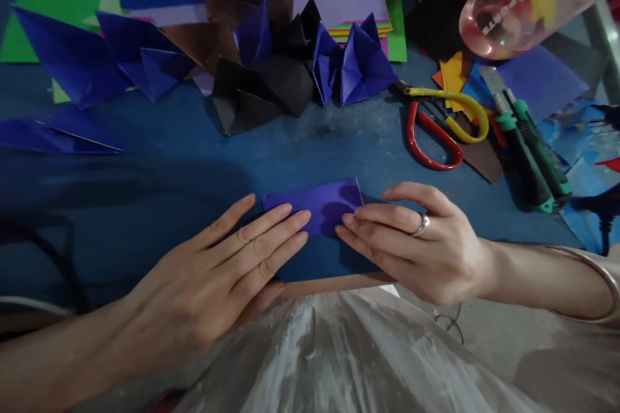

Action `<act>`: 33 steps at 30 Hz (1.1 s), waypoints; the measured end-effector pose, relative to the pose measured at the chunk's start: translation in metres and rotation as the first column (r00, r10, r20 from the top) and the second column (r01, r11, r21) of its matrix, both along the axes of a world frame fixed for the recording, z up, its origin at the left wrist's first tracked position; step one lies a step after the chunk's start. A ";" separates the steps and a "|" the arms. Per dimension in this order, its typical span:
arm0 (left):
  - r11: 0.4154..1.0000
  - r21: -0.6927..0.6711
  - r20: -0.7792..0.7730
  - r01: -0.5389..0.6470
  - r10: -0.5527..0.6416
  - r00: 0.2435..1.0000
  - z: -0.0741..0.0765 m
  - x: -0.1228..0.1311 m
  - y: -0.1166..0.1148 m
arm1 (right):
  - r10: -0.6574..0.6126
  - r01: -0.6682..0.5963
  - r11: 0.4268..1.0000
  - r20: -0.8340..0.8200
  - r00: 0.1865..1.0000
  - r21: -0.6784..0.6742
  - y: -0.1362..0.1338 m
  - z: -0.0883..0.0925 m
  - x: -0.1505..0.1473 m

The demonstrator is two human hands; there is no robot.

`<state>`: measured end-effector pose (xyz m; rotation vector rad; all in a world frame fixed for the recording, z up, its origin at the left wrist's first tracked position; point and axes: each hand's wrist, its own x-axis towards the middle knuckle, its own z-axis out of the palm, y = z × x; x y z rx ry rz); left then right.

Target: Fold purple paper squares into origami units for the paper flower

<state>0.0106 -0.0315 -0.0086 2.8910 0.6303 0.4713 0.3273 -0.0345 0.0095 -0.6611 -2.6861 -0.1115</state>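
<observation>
A small folded rectangle of purple-blue paper (pixel 325 203) lies flat near the table's front edge. My left hand (pixel 227 264) rests over its left part, fingers stretched out and pressing on the paper. At the lower right corner, the bunched fingertips of my right hand (pixel 421 239) close on the paper's edge, with the index finger lifted clear. The right thumb is hidden from sight. A silver ring shows on the right hand.
Folded blue paper pieces (pixel 368 64) and black ones (pixel 261 90) stand along the back. To the right lie red-and-yellow-handled scissors (pixel 436 158), green-black utility knives (pixel 533 155), paper scraps and a clear plastic cup (pixel 513 6). Another folded blue piece (pixel 62 132) lies at left.
</observation>
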 end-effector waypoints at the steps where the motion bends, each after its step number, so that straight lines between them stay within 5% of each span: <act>1: 1.000 -0.001 -0.015 -0.013 0.013 1.000 0.001 -0.004 0.000 | -0.007 0.007 1.000 0.001 1.000 0.004 0.000 0.000 0.000; 12: 0.996 0.081 -0.070 -0.043 0.049 0.996 0.005 -0.026 -0.005 | 0.007 -0.001 0.994 -0.054 0.999 0.105 0.006 0.002 -0.003; 15: 0.985 0.155 -0.072 0.074 -0.063 0.995 0.008 -0.026 0.003 | 0.000 0.004 0.995 -0.042 0.999 0.096 0.005 0.000 -0.004; 20: 0.874 0.431 -0.033 0.224 -0.233 0.972 0.020 0.003 0.023 | -0.015 0.021 0.998 -0.113 0.994 0.054 0.000 -0.008 -0.005; 23: 0.953 0.215 -0.046 0.212 -0.207 0.977 0.022 0.030 0.030 | -0.011 0.016 0.998 -0.094 0.996 0.055 -0.001 -0.010 -0.004; 26: 0.966 0.102 -0.014 0.236 -0.236 0.972 0.023 0.042 0.033 | -0.019 0.022 0.999 -0.087 0.996 0.036 -0.002 -0.010 -0.003; 33: 0.972 0.017 0.048 0.233 -0.234 0.971 0.021 0.021 0.036 | -0.013 0.014 1.000 -0.145 0.989 0.005 -0.002 -0.012 -0.003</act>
